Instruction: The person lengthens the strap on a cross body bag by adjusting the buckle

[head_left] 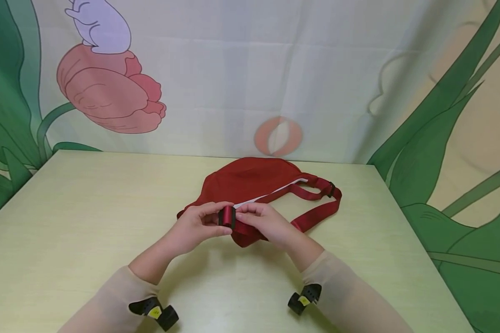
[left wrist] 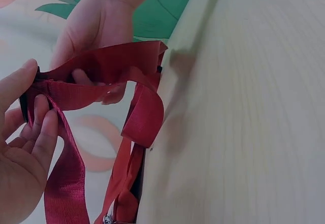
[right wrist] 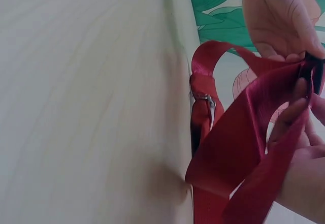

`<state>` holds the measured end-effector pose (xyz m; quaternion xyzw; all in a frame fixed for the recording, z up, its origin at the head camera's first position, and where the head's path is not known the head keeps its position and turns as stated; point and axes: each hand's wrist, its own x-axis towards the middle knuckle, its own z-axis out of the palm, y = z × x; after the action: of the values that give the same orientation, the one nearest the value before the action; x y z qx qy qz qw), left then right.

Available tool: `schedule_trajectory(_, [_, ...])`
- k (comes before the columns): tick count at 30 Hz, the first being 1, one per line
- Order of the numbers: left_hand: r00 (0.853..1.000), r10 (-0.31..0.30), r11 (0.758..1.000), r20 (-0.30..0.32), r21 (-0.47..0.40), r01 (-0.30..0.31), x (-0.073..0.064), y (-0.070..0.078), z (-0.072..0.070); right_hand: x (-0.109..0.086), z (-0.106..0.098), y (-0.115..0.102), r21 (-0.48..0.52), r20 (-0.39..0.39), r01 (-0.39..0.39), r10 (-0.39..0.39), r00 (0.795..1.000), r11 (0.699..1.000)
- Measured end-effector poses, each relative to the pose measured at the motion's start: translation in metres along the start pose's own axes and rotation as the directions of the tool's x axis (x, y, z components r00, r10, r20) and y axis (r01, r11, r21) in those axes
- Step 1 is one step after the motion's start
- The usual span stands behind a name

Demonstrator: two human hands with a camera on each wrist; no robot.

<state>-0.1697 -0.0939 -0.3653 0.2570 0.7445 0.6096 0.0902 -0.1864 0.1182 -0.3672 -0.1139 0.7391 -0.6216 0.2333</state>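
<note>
A red waist bag point(head_left: 250, 178) lies on the table with its webbing strap point(head_left: 316, 217) looped out to the right. My left hand point(head_left: 191, 230) pinches a black strap buckle point(head_left: 227, 217) by its edges, thumb below and fingers above; red webbing passes over its bar. Close against the buckle's right side, my right hand point(head_left: 271, 224) pinches the webbing. In the left wrist view, folds of strap point(left wrist: 106, 66) hang between the two hands, above the bag. The right wrist view shows right fingers point(right wrist: 292, 115) behind the webbing at the buckle; their tips are partly hidden.
A black slider point(head_left: 331, 189) sits on the strap's far right loop. White trim point(head_left: 275, 190) runs along the bag, and a metal zipper pull point(right wrist: 203, 98) shows on it. The pale wooden table point(head_left: 87, 222) meets a printed curtain point(head_left: 216, 92) at the back.
</note>
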Motion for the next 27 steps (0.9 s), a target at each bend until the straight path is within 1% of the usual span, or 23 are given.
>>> schedule_trajectory(3, [1.0,-0.021,1.0,-0.015,-0.013,0.021,-0.001,0.0,-0.002,-0.001,-0.003,0.001,-0.027,0.006,-0.021,0.021,1.0,0.999])
schedule_trajectory(6, [0.999,-0.038,0.999,-0.031,-0.021,0.037,-0.002,0.001,-0.004,-0.002,-0.007,0.002,-0.059,-0.007,-0.028,0.028,1.0,0.998])
schedule_trajectory(11, [0.998,-0.049,0.999,-0.031,-0.024,0.048,-0.002,0.001,-0.004,-0.002,-0.008,0.002,-0.065,-0.018,-0.032,0.031,0.999,0.997])
schedule_trajectory(16, [0.998,-0.057,0.998,-0.019,-0.036,0.056,0.0,0.001,-0.002,-0.001,-0.003,0.002,-0.025,-0.008,-0.025,0.025,1.0,0.999])
schedule_trajectory(20, [0.998,-0.057,0.997,-0.001,-0.045,0.057,0.001,0.0,0.0,0.0,0.0,0.001,0.032,0.002,-0.005,0.005,1.0,0.999])
schedule_trajectory(24, [0.998,-0.062,0.997,-0.005,-0.048,0.062,0.001,-0.001,0.002,0.0,0.002,-0.001,0.091,0.012,0.015,-0.016,1.0,0.996])
schedule_trajectory(27, [0.998,-0.065,0.997,-0.007,-0.052,0.064,0.001,0.0,0.002,-0.001,0.002,-0.002,0.099,0.009,0.009,-0.01,1.0,0.995])
